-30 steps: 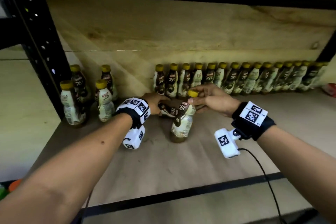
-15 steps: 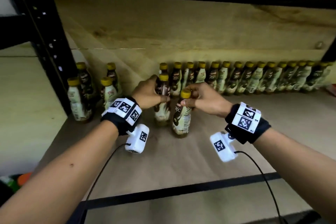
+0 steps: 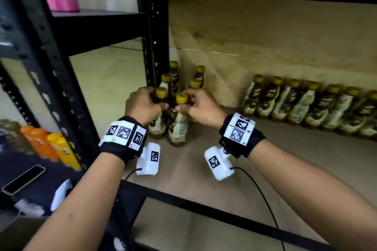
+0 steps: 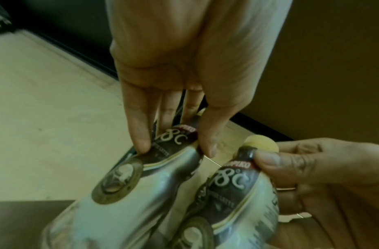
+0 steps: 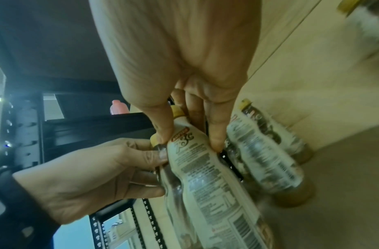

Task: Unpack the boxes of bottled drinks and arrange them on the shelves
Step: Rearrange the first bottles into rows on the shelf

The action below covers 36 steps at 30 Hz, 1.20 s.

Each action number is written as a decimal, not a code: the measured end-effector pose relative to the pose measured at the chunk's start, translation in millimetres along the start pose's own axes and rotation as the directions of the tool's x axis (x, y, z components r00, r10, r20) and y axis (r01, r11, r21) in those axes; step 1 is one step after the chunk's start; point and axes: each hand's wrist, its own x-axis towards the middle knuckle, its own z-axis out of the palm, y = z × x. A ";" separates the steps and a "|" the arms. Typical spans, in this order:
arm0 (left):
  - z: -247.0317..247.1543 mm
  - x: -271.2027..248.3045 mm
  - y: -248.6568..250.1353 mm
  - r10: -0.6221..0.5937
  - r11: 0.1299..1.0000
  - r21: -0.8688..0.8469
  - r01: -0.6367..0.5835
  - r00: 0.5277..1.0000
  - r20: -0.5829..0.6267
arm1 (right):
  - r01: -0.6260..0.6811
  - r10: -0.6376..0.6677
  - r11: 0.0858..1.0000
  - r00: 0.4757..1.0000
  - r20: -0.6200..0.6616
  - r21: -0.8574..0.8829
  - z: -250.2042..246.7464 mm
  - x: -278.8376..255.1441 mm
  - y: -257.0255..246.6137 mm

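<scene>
Though hidden overhead, "78°C" label [image 4: 171, 139].

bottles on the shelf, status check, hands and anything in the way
Left hand grips one bottle, right hand the other bottle. Both upright on shelf. Four bottles close behind.

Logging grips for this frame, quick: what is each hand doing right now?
Left hand: fingers curled round the neck of the left bottle, holding it.
Right hand: pinching the neck of the right bottle.
</scene>
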 end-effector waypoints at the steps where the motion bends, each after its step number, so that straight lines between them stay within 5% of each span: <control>1: -4.1 -0.5 -4.1 -0.014 1.000 0.001 0.014 1.000 -0.018 | 0.020 -0.021 1.000 1.000 -0.008 -0.017 7.8 3.7 -1.5; 7: -13.7 -4.2 -12.4 -0.084 0.995 -0.058 0.083 0.996 -0.025 | 0.062 -0.064 0.992 0.998 -0.011 -0.107 6.8 8.6 3.5; 36: -16.0 -4.7 -8.2 -0.025 0.998 0.057 0.021 0.998 0.063 | 0.056 -0.062 0.940 0.998 -0.007 -0.338 -11.8 -14.4 9.1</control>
